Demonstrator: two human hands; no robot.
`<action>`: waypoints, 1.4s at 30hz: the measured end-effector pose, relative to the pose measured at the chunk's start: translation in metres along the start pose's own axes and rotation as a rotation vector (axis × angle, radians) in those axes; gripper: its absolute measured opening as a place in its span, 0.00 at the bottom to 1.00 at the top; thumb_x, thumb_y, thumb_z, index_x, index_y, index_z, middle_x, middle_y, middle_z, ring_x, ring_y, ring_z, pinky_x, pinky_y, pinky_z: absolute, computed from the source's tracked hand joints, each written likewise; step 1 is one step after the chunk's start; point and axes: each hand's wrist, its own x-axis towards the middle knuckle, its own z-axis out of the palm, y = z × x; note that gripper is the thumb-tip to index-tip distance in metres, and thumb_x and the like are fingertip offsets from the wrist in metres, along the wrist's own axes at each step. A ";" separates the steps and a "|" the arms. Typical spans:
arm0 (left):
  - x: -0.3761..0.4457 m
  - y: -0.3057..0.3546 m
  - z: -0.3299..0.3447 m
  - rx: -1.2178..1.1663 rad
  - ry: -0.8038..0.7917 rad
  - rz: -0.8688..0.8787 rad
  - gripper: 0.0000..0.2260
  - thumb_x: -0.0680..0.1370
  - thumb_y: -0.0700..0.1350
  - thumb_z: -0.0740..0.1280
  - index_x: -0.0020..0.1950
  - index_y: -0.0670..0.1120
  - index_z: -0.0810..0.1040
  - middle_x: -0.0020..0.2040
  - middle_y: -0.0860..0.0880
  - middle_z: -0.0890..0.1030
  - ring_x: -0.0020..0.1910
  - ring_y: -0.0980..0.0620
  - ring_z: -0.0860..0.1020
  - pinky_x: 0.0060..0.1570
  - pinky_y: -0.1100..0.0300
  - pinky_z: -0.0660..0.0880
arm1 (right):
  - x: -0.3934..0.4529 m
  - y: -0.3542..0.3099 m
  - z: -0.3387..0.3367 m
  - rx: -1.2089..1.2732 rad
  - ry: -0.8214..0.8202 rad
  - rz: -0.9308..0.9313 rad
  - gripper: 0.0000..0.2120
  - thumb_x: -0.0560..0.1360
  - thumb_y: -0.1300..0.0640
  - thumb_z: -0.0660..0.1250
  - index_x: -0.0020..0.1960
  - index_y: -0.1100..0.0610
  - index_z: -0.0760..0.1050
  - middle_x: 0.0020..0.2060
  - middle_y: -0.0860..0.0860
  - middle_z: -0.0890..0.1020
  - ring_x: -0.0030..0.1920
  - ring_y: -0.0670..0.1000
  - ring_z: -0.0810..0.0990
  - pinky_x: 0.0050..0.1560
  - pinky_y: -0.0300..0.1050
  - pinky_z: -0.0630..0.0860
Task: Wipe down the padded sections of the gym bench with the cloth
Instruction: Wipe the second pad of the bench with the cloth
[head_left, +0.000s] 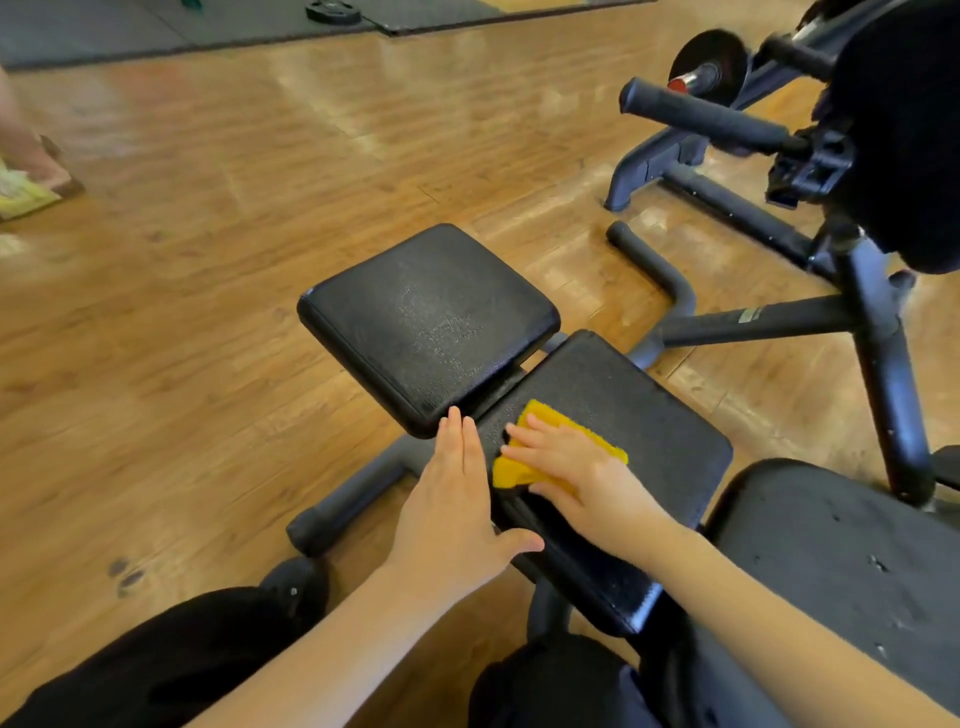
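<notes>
The gym bench (613, 415) has black, grained padding in separate sections on a dark metal frame. The far pad (426, 322) is a rounded square with a faint sheen and a worn patch near its middle; it sits slightly higher than the middle pad (649, 415), with a narrow gap between them. A third, larger pad (841, 561) lies at the near right, pitted with small nicks.

The cloth (524, 462) is yellow-orange, folded into a flat wad, and lies on the middle pad near its left edge, close to the gap.

The right hand (576, 467) lies flat on top of the cloth, fingers spread and pressing it down onto the padding, covering the cloth's middle so that only its far corner and left end show. The left hand (452, 504) rests open against the left edge of the middle pad, fingers straight and together, their tips reaching the near corner of the far pad, the thumb hooked over the pad's side. It holds nothing.

Below the pads a frame foot (343, 504) with a rubber end cap rests on the wooden floor (208, 312). Another machine (810, 171) with a padded handle and a weight plate (709, 62) stands beyond the bench's right side, well apart from the hands. Dark trousers (171, 654) fill the near edge.
</notes>
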 end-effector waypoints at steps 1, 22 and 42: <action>-0.002 -0.002 0.002 -0.006 -0.005 -0.012 0.55 0.68 0.70 0.64 0.74 0.42 0.32 0.74 0.44 0.31 0.74 0.50 0.35 0.72 0.58 0.47 | -0.007 0.006 -0.001 -0.005 -0.035 -0.050 0.18 0.76 0.52 0.61 0.65 0.52 0.71 0.67 0.45 0.67 0.72 0.43 0.58 0.73 0.35 0.50; 0.001 -0.015 0.016 -0.075 -0.062 -0.073 0.54 0.68 0.68 0.65 0.74 0.43 0.32 0.74 0.47 0.30 0.73 0.51 0.33 0.71 0.57 0.48 | 0.008 0.105 -0.064 0.070 0.075 0.755 0.03 0.75 0.55 0.66 0.44 0.53 0.73 0.35 0.50 0.75 0.41 0.52 0.73 0.41 0.44 0.65; 0.029 -0.006 0.002 -0.040 -0.026 -0.032 0.54 0.68 0.67 0.66 0.75 0.41 0.35 0.76 0.44 0.35 0.75 0.48 0.37 0.72 0.55 0.48 | 0.048 0.102 -0.080 0.025 0.167 0.702 0.04 0.74 0.54 0.66 0.45 0.54 0.73 0.39 0.53 0.76 0.43 0.53 0.73 0.43 0.43 0.65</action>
